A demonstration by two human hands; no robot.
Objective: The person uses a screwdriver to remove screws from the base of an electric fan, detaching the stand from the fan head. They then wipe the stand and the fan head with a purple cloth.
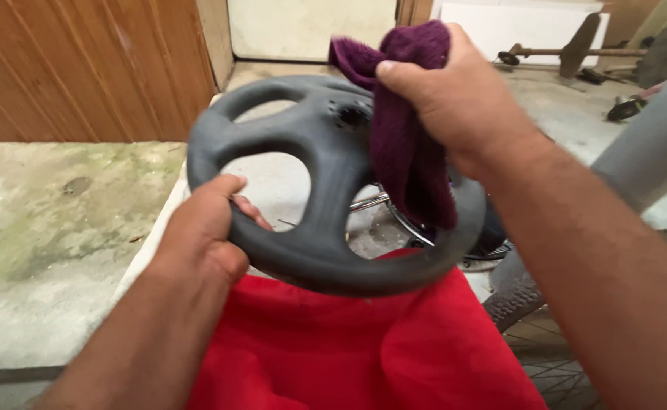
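Floor [37, 205]: stained concrete, far left, below a wood wall [83, 61].
Left hand [204, 228]: fingers curled tight round the wheel's lower-left rim.
Wheel [326, 182]: grey, three-spoked, held tilted above the red cloth [349, 349].
Rag [406, 114]: purple, draped over the wheel's right side.
Right hand [455, 99]: fingers bunched, clutching the rag against the wheel.
Tyre [516, 300]: lower right, partly seen.
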